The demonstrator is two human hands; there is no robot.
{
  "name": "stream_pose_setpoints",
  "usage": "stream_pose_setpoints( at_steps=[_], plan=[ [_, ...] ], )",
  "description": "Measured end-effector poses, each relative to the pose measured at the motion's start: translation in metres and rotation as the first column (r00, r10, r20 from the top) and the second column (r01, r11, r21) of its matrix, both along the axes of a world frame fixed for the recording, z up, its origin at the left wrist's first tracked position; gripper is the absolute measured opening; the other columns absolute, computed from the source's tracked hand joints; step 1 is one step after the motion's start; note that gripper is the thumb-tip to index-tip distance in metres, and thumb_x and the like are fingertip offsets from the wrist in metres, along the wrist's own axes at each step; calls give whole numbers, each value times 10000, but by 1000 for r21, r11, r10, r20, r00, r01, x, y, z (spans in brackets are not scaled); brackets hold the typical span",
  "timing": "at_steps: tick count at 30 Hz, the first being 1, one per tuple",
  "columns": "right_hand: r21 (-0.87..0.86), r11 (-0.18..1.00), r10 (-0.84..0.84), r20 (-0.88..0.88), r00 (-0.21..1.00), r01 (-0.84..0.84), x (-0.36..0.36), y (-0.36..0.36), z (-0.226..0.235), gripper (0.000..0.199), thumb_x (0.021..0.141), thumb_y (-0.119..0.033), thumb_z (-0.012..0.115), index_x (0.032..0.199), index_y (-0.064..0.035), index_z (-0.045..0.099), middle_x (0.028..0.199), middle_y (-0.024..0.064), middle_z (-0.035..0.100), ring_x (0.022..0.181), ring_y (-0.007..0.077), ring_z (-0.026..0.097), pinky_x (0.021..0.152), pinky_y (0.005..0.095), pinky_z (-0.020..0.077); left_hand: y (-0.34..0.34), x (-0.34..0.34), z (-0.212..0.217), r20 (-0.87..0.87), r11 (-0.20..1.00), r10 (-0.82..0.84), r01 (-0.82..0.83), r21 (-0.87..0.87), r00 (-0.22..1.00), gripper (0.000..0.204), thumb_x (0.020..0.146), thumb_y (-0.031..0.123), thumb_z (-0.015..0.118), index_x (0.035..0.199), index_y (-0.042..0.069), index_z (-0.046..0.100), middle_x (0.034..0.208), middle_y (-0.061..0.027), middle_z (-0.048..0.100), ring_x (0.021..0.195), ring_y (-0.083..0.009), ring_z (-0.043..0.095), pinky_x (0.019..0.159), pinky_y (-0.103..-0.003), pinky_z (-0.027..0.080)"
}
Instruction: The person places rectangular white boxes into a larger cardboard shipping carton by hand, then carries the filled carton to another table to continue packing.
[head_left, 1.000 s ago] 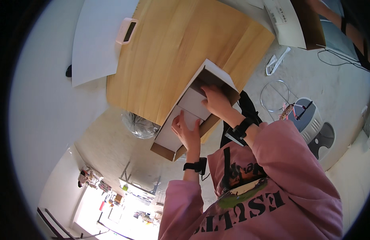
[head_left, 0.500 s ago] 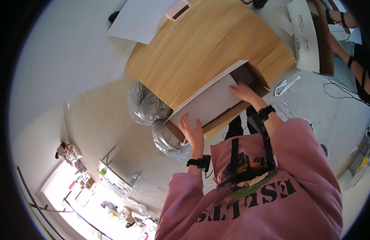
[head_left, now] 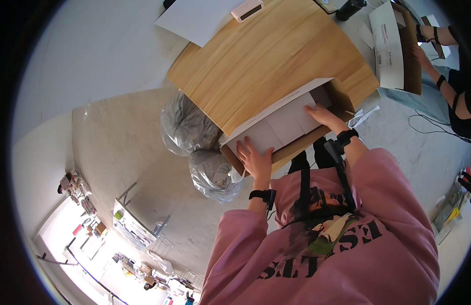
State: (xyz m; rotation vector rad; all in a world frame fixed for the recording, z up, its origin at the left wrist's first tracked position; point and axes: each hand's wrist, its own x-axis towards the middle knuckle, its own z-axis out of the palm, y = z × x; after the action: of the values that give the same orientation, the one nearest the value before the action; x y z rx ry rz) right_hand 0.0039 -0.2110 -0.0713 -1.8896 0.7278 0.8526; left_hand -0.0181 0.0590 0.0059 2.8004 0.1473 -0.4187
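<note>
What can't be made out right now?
All in the head view:
Long box: floor mostly covered by white pieces.
Left hand and right hand: backs of the hands hide the contact underneath.
Grey bags: creased plastic obscures contents.
Co-worker: cut off by the dark right rim.
Far-off clutter: too small, washed out by glare.

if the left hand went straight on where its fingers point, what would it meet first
Probably the far wall of the box, just ahead of the left hand, though its height over the white panel is hard to judge.
</note>
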Motion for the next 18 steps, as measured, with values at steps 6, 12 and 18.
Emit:
stream_pose_setpoints(
  at_steps=[6,12,18],
  plan=[
    [-49,996,-68,86,994,73,-8,4,-9,807,853,-552,494,1282,117,351,1250,313,469,1202,380,447,995,347,359,-6,6,12,-25,999,34,-34,-4,999,888,589,310,812,1309,80,345,1373,-199,284,1254,-393,293,904,-476,437],
    [-188,971,-103,221,970,146,-6,14,18,733,852,-477,516,1252,113,345,1183,373,464,1123,462,468,945,442,402,-11,7,-4,151,977,-213,213,17,965,830,633,241,785,1315,76,341,1291,-187,378,1162,-368,402,889,-436,437],
    [-102,975,-121,496,860,197,-30,-8,57,560,839,-241,607,1259,50,377,1183,276,507,997,362,575,857,394,463,-57,23,5,-157,915,-354,307,-261,922,899,668,175,760,1393,74,238,1202,-180,442,1078,-364,465,941,-425,396]
  ],
)
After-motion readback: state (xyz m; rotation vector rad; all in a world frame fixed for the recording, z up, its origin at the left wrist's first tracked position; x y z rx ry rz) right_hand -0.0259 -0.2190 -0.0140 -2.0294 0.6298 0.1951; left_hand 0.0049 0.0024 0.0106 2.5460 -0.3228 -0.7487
